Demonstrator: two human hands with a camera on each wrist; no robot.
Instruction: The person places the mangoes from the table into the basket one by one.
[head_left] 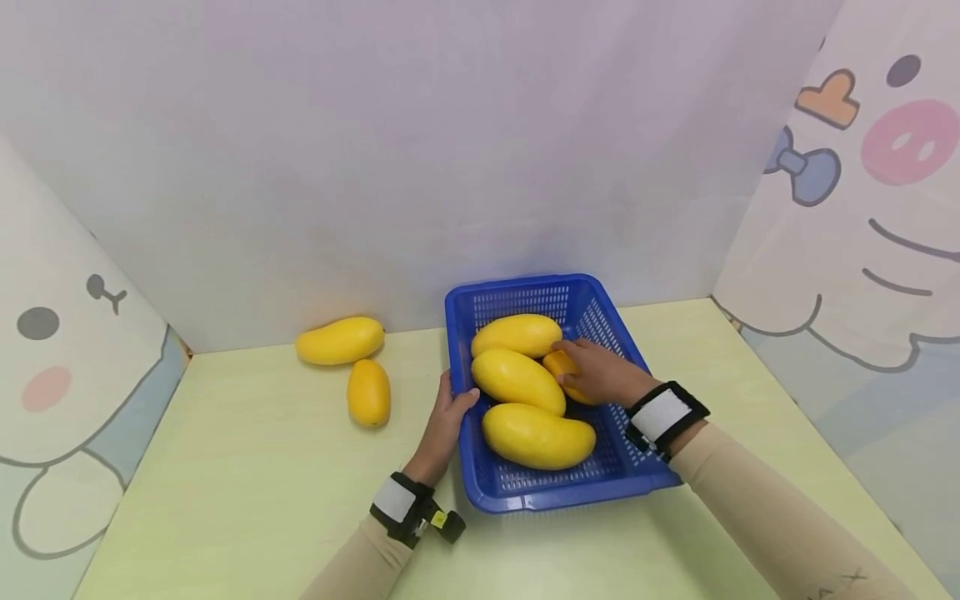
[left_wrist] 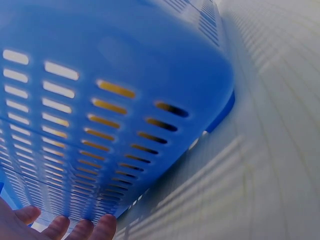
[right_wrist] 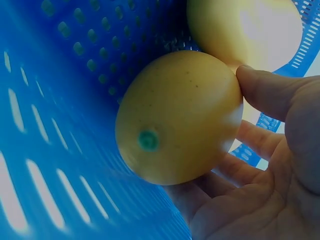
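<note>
A blue plastic basket (head_left: 558,502) with slotted walls stands on the table. My left hand (head_left: 442,427) grips its left rim, thumb over the edge. In the left wrist view, the fingertips (left_wrist: 82,229) lie along the slotted outer wall. Inside the basket, my right hand (head_left: 606,373) holds a small orange-yellow mango (head_left: 559,363), partly covered by the fingers. Its green stem spot shows in the right wrist view, where thumb and fingers curl round the mango (right_wrist: 175,110). Three larger yellow mangoes lie to its left: a back one (head_left: 517,335), a middle one (head_left: 517,381) and a front one (head_left: 538,437).
Left of the basket, a yellow mango (head_left: 340,341) lies close to the back wall. A smaller orange-yellow mango (head_left: 368,393) lies just in front of it. Pale cloth with cartoon animals encloses the pale yellow-green table (head_left: 247,483) at the back and sides.
</note>
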